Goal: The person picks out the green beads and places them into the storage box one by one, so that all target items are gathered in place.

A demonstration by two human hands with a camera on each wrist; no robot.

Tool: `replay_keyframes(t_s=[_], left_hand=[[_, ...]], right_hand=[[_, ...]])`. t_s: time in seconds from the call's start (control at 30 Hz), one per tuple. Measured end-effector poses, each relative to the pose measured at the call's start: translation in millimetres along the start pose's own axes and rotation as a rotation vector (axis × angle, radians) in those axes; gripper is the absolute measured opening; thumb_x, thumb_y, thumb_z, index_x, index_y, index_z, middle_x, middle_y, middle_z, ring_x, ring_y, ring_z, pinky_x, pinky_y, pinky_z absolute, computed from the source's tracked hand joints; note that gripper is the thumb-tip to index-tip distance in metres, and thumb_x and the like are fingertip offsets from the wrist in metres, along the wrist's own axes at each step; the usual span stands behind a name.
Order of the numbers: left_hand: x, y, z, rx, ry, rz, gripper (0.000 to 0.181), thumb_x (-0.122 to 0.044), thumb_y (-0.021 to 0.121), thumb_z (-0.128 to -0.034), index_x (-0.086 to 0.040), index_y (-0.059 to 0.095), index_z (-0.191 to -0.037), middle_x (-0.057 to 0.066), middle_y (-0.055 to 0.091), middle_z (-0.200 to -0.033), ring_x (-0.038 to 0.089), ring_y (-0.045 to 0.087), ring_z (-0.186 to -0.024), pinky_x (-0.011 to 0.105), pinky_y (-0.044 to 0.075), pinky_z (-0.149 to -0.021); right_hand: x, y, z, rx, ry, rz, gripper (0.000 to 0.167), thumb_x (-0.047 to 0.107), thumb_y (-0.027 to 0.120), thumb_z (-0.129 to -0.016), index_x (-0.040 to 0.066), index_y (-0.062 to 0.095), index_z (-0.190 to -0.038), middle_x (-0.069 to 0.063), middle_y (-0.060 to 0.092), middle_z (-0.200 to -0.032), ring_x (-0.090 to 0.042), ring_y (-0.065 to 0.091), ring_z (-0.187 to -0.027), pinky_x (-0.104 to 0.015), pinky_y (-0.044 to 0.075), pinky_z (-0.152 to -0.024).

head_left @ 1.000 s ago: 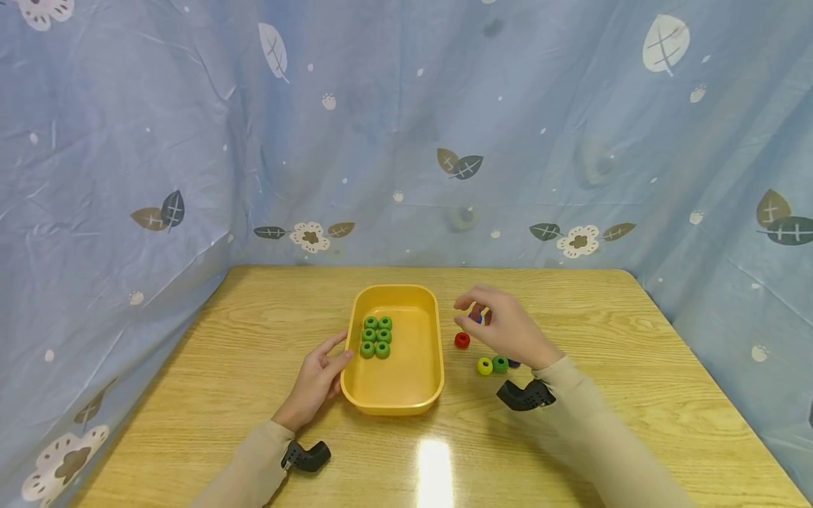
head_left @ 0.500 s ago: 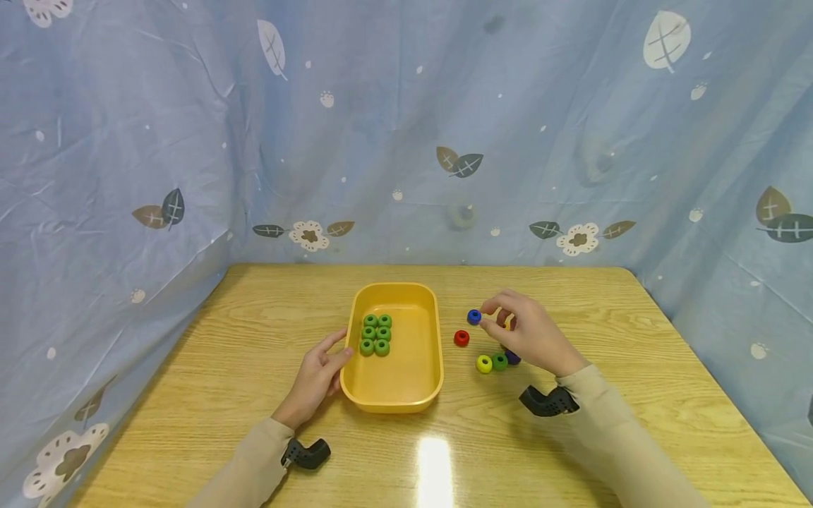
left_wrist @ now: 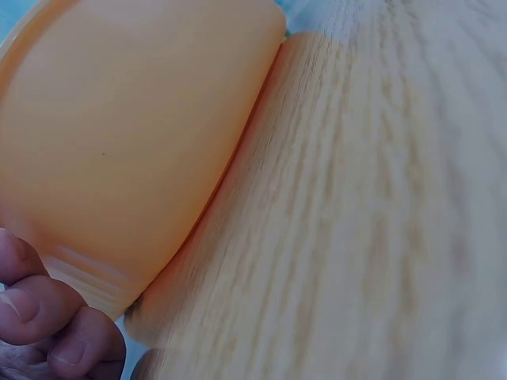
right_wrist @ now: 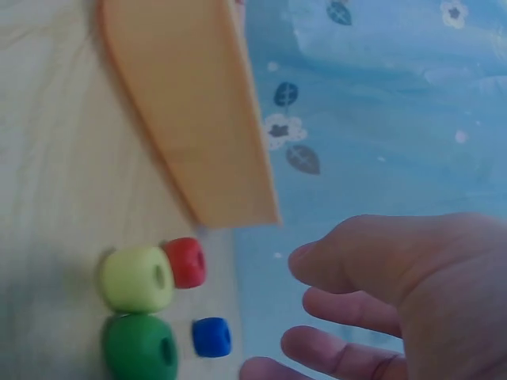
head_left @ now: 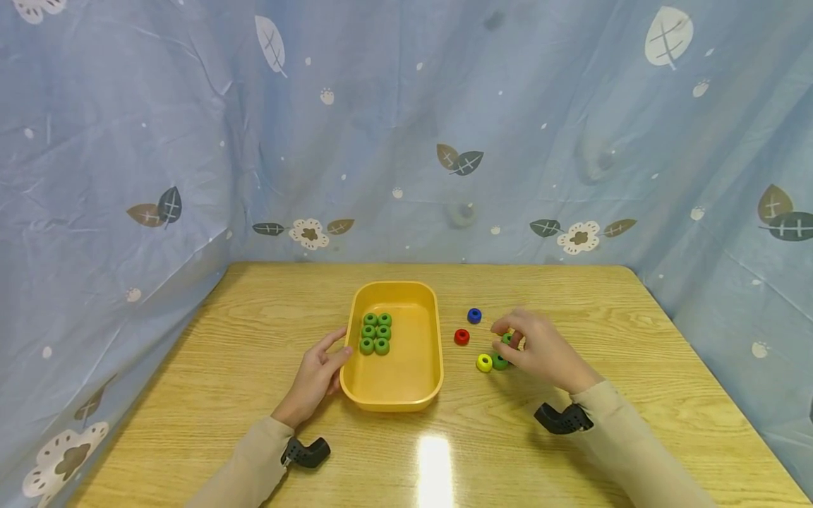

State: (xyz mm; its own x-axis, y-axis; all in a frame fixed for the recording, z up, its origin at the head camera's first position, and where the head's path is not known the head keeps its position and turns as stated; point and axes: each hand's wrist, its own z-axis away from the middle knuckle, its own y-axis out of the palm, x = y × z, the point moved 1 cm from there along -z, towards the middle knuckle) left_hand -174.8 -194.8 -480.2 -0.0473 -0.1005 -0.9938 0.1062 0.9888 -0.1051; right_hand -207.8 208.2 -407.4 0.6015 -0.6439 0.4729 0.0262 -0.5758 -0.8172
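Note:
A yellow tray [head_left: 406,406] holds several green beads [head_left: 382,346] grouped on its left side. My left hand [head_left: 312,381] grips the tray's left wall, thumb at the rim; curled fingertips [left_wrist: 70,348] show beside the tray [left_wrist: 142,142] in the left wrist view. To the tray's right, my right hand [head_left: 545,354] hovers with fingers apart over loose beads, and a green bead [head_left: 507,339] shows between them. A yellow bead [head_left: 484,363] and another green bead [head_left: 499,362] touch in front of it. In the right wrist view, nothing shows between the thumb and fingers [right_wrist: 348,344].
A red bead [head_left: 461,336] and a blue bead [head_left: 474,315] lie between the tray and my right hand. The wooden table [head_left: 254,310] meets a blue patterned curtain [head_left: 394,141] at its back and sides.
My right hand has moved right and toward the table's front, uncovering the blue bead. My left hand and the tray have stayed in place.

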Motion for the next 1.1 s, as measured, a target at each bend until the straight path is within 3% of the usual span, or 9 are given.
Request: replay_keyframes(t_s=[0.3, 0.53, 1.1], left_hand=[[0.1, -0.2, 0.2, 0.005, 0.002, 0.001, 0.056, -0.023, 0.058, -0.108, -0.008, 0.041, -0.158, -0.003, 0.051, -0.056, 0.008, 0.041, -0.044, 0.021, 0.036, -0.043], [1.3, -0.2, 0.2, -0.007, -0.004, -0.008, 0.055, -0.022, 0.058, -0.1078, -0.007, 0.041, -0.158, -0.003, 0.051, -0.055, 0.008, 0.041, -0.044, 0.021, 0.036, -0.043], [1.0, 0.3, 0.3, -0.005, 0.001, -0.009, 0.055, -0.023, 0.058, -0.1077, -0.007, 0.041, -0.158, -0.003, 0.051, -0.056, 0.007, 0.04, -0.044, 0.021, 0.036, -0.043]], right_hand=[[-4, 8, 12.7, 0.107, 0.043, 0.029, 0.027, 0.008, 0.081, -0.091, 0.004, 0.073, -0.116, -0.007, 0.068, -0.101, -0.001, 0.054, -0.071, -0.023, 0.048, -0.06], [-6, 16, 13.6, 0.104, 0.0, 0.063, 0.029, 0.007, 0.082, -0.088, 0.004, 0.073, -0.115, -0.006, 0.069, -0.1, 0.001, 0.052, -0.071, -0.022, 0.049, -0.061], [-7, 20, 17.3, 0.11, -0.011, 0.079, 0.03, 0.007, 0.084, -0.087, 0.003, 0.073, -0.114, -0.008, 0.07, -0.106, 0.003, 0.05, -0.069, -0.02, 0.048, -0.06]])
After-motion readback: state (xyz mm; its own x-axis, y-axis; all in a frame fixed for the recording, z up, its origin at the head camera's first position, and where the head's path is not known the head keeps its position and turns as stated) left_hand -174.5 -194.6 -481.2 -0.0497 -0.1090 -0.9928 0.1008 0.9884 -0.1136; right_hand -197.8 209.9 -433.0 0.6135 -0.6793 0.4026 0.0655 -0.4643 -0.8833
